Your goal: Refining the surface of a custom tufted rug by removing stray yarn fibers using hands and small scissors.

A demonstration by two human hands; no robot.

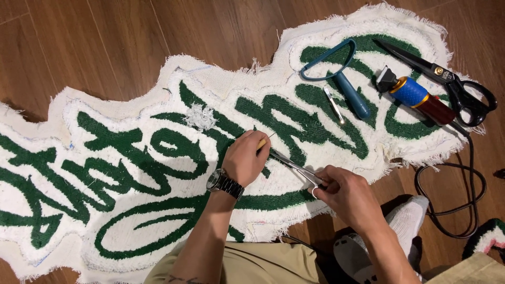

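A pair of small scissors (294,167) is gripped in the right hand (347,194), its long axis running up-left to the tips just beside the left hand (243,158), which is closed on a thin stick (261,143) over the white-and-green rug (131,158) on the floor.

Brown wooden plank floor (105,42), carrying a long white tufted rug (158,173) with green lettering across most of the view. At four o'clock, a black cable (463,194) looped directly on the planks; at five o'clock, a small green-edged rug piece (486,236).
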